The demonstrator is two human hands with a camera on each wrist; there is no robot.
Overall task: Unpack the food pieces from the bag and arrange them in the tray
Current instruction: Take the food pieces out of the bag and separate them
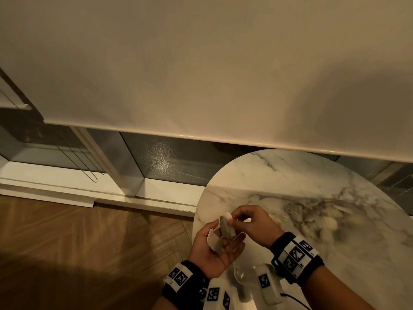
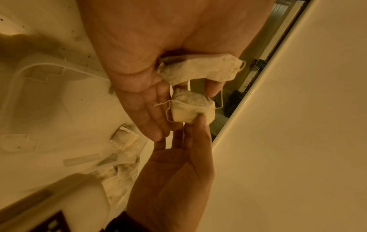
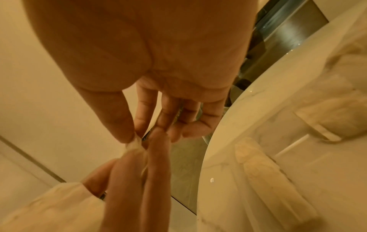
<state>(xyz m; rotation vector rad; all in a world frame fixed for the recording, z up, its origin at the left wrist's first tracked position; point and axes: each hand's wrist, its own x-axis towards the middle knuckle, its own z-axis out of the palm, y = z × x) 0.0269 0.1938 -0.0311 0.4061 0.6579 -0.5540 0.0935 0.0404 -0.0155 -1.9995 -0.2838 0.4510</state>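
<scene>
A small beige cloth drawstring bag (image 1: 225, 230) hangs in the air over the left edge of the marble table (image 1: 301, 186). My left hand (image 1: 223, 239) lies palm up under it and grips one end (image 2: 200, 70) between thumb and fingers. From the other side, my right hand (image 1: 238, 218) pinches the bag's bunched other end (image 2: 191, 109) with thumb and fingertips (image 3: 137, 139). A loose string trails from the cloth. A clear plastic tray (image 2: 49, 69) sits on the table below my hands (image 1: 237, 271). What the bag holds is hidden.
The round table ends just left of my hands, with wooden floor (image 1: 89, 242) beyond the edge. A pale crumpled thing (image 1: 330, 222) lies on the table to the right. A roller blind (image 1: 201, 63) and a low window stand behind.
</scene>
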